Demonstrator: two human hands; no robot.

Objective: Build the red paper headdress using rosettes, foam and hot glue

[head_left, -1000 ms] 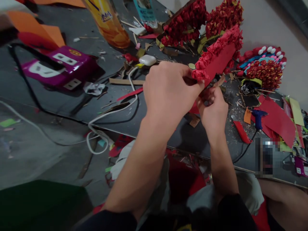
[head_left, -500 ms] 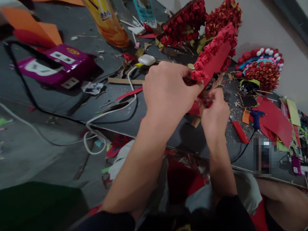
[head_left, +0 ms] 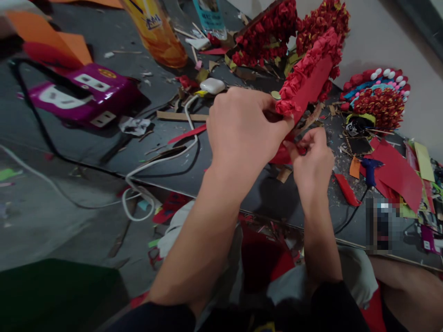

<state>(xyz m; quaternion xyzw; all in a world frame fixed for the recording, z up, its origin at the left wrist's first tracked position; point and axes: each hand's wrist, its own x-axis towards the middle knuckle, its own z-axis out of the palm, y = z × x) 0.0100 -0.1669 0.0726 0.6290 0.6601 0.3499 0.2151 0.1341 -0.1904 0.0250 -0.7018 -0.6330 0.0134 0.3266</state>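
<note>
My left hand (head_left: 244,127) is closed on the lower end of a flat red piece (head_left: 309,87) whose edges carry crumpled red paper flowers. That piece is tilted up to the right, above the grey table (head_left: 180,173). Just right of and below it, my right hand (head_left: 313,154) pinches a small red bit between thumb and fingers, mostly hidden. Beneath my hands lies some red paper (head_left: 282,156). Two more flower-covered pieces, one dark red (head_left: 265,37) and one red and yellow (head_left: 323,23), stand behind.
A purple power strip (head_left: 114,92), an orange drink bottle (head_left: 164,39) and a white cable (head_left: 162,159) are on the left. At the right lie a blue glue gun (head_left: 370,170), a red cutter (head_left: 347,189) and red sheets (head_left: 401,173). Another person's leg (head_left: 408,286) shows at lower right.
My right hand has shifted slightly right, away from the flat red piece. My left hand keeps its hold on that piece, almost unmoved.
</note>
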